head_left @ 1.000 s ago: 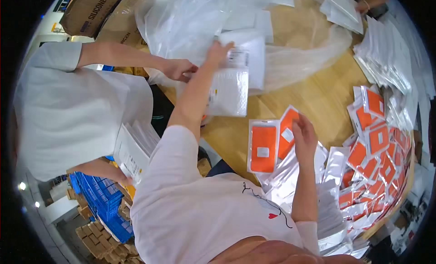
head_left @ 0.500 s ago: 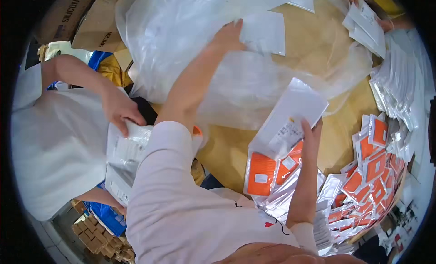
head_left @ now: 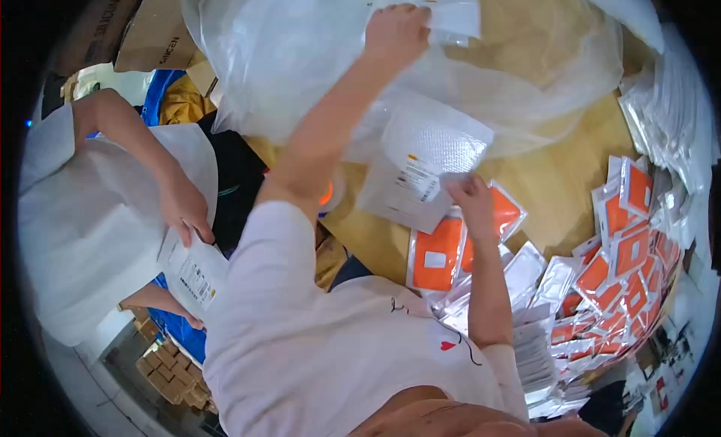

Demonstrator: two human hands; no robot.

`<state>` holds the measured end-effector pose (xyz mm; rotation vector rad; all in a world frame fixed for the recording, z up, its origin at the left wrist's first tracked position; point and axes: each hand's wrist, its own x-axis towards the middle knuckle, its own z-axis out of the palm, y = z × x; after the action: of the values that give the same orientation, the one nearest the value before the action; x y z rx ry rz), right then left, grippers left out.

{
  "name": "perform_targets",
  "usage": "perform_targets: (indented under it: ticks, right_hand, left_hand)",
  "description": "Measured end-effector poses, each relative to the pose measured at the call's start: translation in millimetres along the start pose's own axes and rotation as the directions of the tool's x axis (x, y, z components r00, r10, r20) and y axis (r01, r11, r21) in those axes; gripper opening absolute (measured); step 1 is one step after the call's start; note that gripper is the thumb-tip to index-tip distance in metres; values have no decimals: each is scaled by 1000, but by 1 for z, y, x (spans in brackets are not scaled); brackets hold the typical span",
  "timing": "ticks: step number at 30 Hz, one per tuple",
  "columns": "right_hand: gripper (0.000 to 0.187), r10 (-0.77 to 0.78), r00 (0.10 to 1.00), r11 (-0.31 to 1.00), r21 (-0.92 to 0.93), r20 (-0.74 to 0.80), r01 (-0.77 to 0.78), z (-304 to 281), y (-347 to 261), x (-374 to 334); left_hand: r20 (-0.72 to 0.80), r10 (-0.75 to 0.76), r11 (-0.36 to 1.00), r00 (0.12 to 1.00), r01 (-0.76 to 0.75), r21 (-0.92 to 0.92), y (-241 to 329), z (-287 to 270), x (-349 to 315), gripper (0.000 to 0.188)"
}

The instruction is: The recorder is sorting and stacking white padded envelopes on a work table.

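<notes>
My left hand (head_left: 399,36) reaches to the far side of the table, its fingers curled over the near edge of a flat white packet (head_left: 457,15) with printed lines. That packet lies on clear plastic sheeting (head_left: 278,76). Nearer me, my right hand (head_left: 472,198) pinches the right edge of a white labelled packet (head_left: 387,193). A shiny bubble-textured sheet (head_left: 439,140) adjoins its far side; whether they are one piece I cannot tell. Just below the labelled packet lie orange packets in clear sleeves (head_left: 435,253), close to my right wrist.
On the right, orange packets (head_left: 627,294) are heaped, with stacked silvery envelopes (head_left: 665,136) beyond. To my left, a co-worker's hand (head_left: 184,204) holds a labelled white packet (head_left: 197,272). Cardboard boxes (head_left: 158,31) stand at the back left; small brown boxes (head_left: 173,373) lie below.
My left hand has moved farther away and slightly right. My right hand has shifted left with the labelled packet, which has turned. The co-worker's packet has tilted; the hands at the far right have left view.
</notes>
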<state>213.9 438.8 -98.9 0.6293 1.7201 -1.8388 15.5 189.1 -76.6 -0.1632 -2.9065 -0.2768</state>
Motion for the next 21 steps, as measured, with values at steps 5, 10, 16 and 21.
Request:
perform_targets:
  ticks: [5, 10, 16, 21]
  right_hand:
    - [29, 42, 985, 995, 95, -168, -26, -34, 10, -11]
    - [29, -17, 971, 953, 290, -240, 88, -104, 33, -55]
    - [33, -18, 919, 904, 387, -394, 183, -176, 80, -109]
    - [31, 135, 939, 863, 503, -316, 46, -210, 101, -146]
  left_hand:
    - [-285, 180, 894, 942, -277, -352, 101, -59, -109, 37]
    - [-42, 334, 826, 942, -314, -469, 178, -56, -235, 29]
    - [39, 460, 645, 887, -303, -702, 167, -82, -256, 21]
    - [235, 658, 85, 716, 239, -967, 154, -141, -210, 14]
